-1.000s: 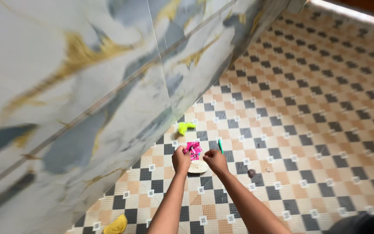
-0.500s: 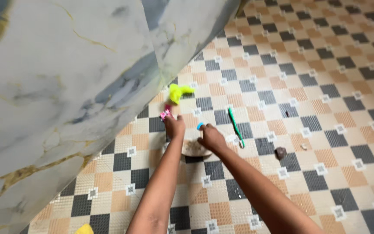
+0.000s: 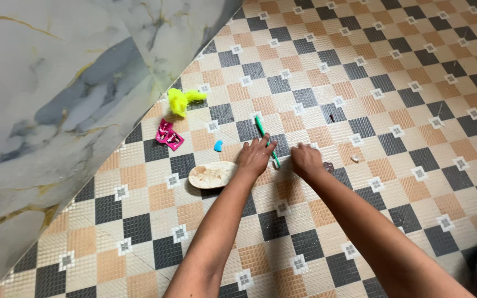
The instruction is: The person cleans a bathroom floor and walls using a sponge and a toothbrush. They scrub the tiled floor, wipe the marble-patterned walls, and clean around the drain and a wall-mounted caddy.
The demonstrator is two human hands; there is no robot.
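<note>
Checkered floor tiles (image 3: 393,105) meet a marble wall (image 3: 56,83). Left hand (image 3: 255,156), arm outstretched, lies released with fingers spread on the green toothbrush (image 3: 267,140) lying on the floor. Right hand (image 3: 306,160) is clenched just beside it. Nearby: oval soap dish (image 3: 212,175), blue cap (image 3: 218,145), pink sachet (image 3: 169,134).

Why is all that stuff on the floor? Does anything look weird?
Yes. A green toothbrush lies on the tiled floor under the left hand, beside a smeared dish, a torn pink sachet and a small blue scrap.
</note>
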